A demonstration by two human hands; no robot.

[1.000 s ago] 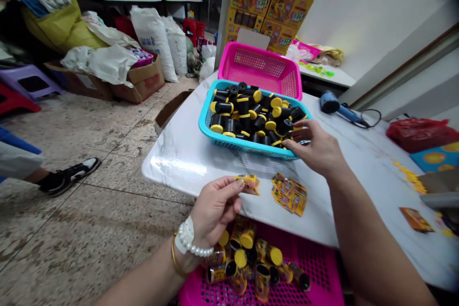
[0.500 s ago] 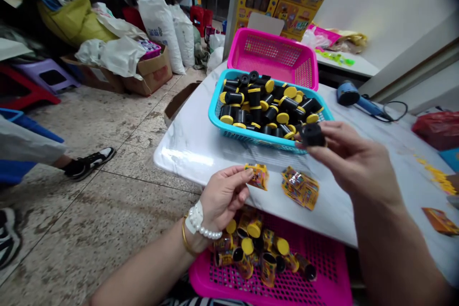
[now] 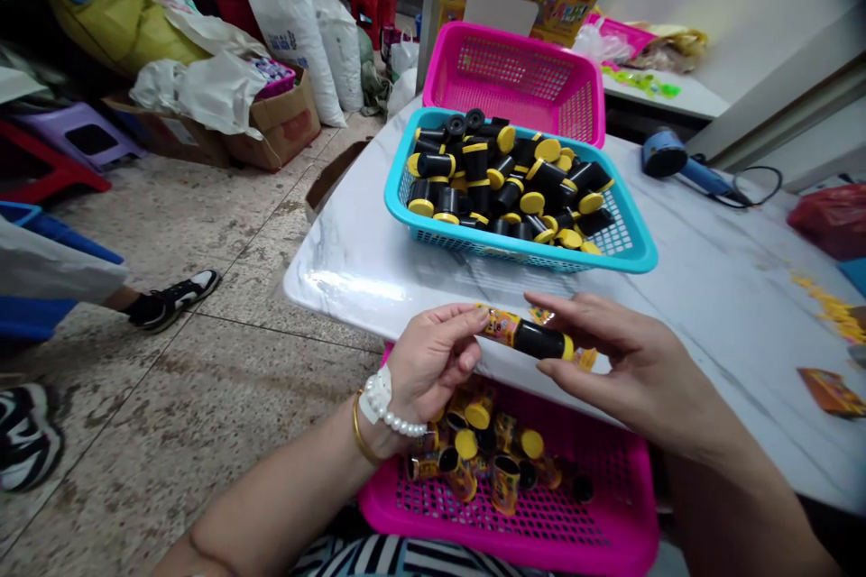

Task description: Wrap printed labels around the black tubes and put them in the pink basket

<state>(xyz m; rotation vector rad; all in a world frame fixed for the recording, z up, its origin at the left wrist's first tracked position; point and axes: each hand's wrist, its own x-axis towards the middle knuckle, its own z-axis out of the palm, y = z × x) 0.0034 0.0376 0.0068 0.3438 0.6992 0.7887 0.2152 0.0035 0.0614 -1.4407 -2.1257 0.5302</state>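
My left hand (image 3: pixel 439 352) pinches a printed yellow plastic sleeve (image 3: pixel 499 325) between thumb and fingers. A black tube (image 3: pixel 541 339) with a yellow cap at its right end sits partly inside that sleeve. Around the tube's capped end, my right hand (image 3: pixel 629 361) is open, thumb and fingers spread apart and seemingly off the tube. Behind the right fingers, a pile of flat sleeves (image 3: pixel 585 359) is mostly hidden. Below, on my lap, a pink basket (image 3: pixel 575 541) holds several sleeved tubes (image 3: pixel 504 485). Beyond my hands, a blue basket (image 3: pixel 474 239) is heaped with bare black tubes (image 3: pixel 477 162).
An empty-looking pink basket (image 3: pixel 520 122) stands behind the blue one on the marble-patterned table (image 3: pixel 338 270). A blue heat gun-like tool (image 3: pixel 690 167) with a cable lies at right, near yellow pieces (image 3: pixel 832 311). At left, a person's shoe (image 3: pixel 174 299) rests on the floor.
My right hand has come down and left from beside the blue basket, bringing the black tube into the sleeve's end. Its fingers have spread. The left hand keeps its pinch.
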